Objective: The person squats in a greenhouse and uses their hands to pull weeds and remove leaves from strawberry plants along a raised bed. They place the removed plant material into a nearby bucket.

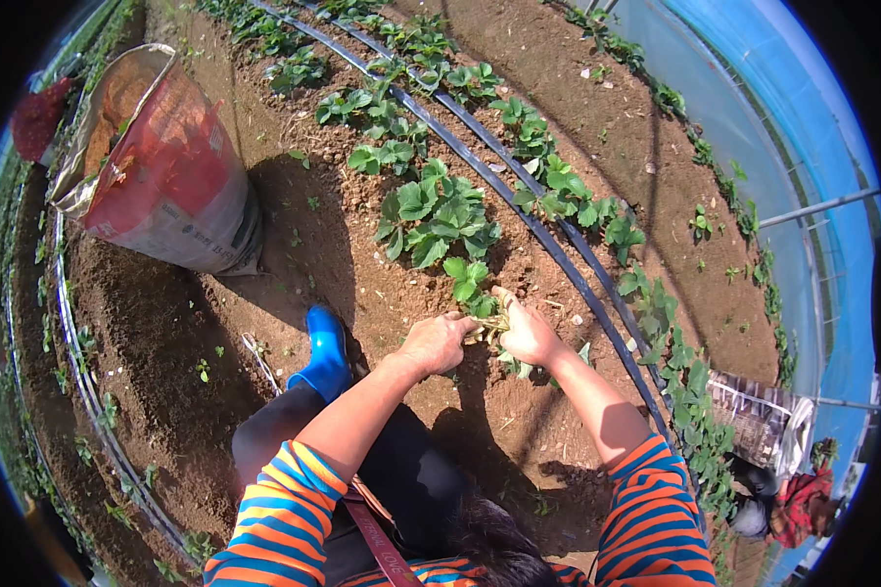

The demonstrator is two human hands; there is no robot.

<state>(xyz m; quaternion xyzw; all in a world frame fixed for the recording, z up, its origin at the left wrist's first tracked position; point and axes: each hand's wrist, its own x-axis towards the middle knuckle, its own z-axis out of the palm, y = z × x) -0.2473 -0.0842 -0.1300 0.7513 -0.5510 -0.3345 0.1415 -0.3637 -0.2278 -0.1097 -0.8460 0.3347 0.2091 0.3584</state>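
My left hand (434, 345) reaches in from the left, with its thumb and fingers closed on pale, dry stems (489, 328) at the base of a small strawberry plant (466, 277). From the other side, my right hand (526, 332) grips the same clump of stems, its fingertips close to the green leaves. Parts of the stems are hidden by my fingers. Just beyond stands a bushier strawberry plant (440, 216). Below my right hand, some wilted greyish leaves (515, 365) lie against the soil.
Two black irrigation hoses (539, 233) run along the bed between rows of strawberry plants. A red and white woven sack (180, 194) stands at the left. My blue rubber boot (325, 357) rests on the soil. A person (800, 506) is at the right near another sack (756, 422).
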